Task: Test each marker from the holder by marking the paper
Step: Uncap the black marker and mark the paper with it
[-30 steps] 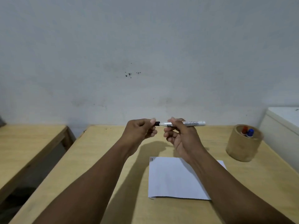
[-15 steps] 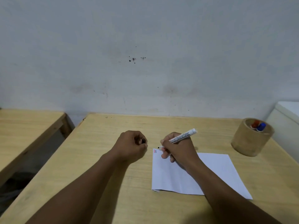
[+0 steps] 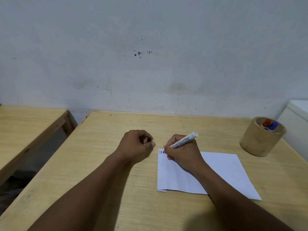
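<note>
At the paper's far left corner, the right hand grips a marker, tip down beside two short marks. The left hand is closed on the cap. Recapping likely follows, then the holder.

Two bare forearms enter from below, unsleeved to the frame edge. Left hand and right hand: no rings, watch, bands or gloves visible. Fingernails short.

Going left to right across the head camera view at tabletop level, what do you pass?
Side table → left hand, closed on a black cap → red and blue test marks on the paper → right hand holding the marker → wooden holder with red and blue markers.
</note>
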